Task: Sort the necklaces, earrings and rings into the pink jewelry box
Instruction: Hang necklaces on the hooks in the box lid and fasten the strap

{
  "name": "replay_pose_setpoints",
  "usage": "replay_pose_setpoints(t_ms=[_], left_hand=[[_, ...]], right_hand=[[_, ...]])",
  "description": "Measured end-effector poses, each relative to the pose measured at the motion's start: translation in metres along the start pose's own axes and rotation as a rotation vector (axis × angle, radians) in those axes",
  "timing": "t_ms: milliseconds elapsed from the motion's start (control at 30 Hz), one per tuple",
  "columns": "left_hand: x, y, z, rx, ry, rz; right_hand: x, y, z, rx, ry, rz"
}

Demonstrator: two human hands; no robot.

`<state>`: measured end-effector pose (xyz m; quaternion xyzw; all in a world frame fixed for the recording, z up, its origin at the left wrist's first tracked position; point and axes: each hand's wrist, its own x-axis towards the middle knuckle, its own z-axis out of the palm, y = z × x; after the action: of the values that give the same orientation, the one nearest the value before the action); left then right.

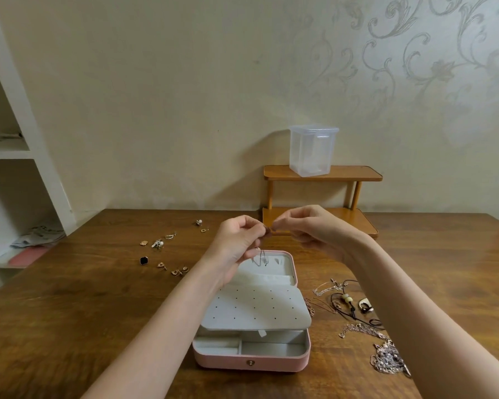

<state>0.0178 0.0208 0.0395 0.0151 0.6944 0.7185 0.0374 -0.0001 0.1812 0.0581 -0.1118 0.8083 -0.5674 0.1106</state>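
The pink jewelry box (251,361) lies open on the wooden table, its grey perforated earring panel (257,308) folded over the lower tray. Above the box's raised lid, my left hand (239,240) and my right hand (308,226) both pinch a thin dark necklace chain (262,259), which dangles from my left fingers in front of the lid. Several earrings (159,243) are scattered on the table to the left. A tangle of necklaces (355,306) lies to the right of the box, partly hidden by my right forearm.
A small two-tier wooden shelf (323,172) stands against the back wall with a clear plastic container (313,149) on top. White shelving (18,156) with papers is at the left. The table edge runs along the wall.
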Motion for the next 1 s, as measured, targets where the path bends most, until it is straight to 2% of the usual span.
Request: replay_pose_setpoints(t_ms=[167,333,600,667,867,933,1000], left_hand=[[0.000,-0.005,-0.006,0.152,0.015,0.091],[-0.002,-0.002,-0.006,0.191,-0.028,0.120],[-0.006,0.000,0.000,0.286,-0.038,0.083],[-0.007,0.000,-0.001,0.245,-0.052,0.055],[-0.006,0.007,-0.003,-0.226,-0.095,-0.128],[-0.007,0.006,0.000,-0.210,-0.077,-0.128],[-0.008,0.003,0.002,-0.001,-0.051,-0.051]], right_hand=[[-0.002,0.002,-0.005,-0.049,0.082,0.027],[-0.005,-0.001,-0.003,-0.190,0.023,-0.010],[-0.003,-0.001,0.001,-0.131,0.014,-0.044],[-0.004,-0.001,-0.001,-0.116,-0.019,-0.047],[-0.007,0.000,-0.004,-0.033,-0.180,-0.073],[-0.007,0.001,-0.003,0.006,-0.184,-0.069],[-0.006,0.002,-0.004,0.054,-0.137,-0.062]])
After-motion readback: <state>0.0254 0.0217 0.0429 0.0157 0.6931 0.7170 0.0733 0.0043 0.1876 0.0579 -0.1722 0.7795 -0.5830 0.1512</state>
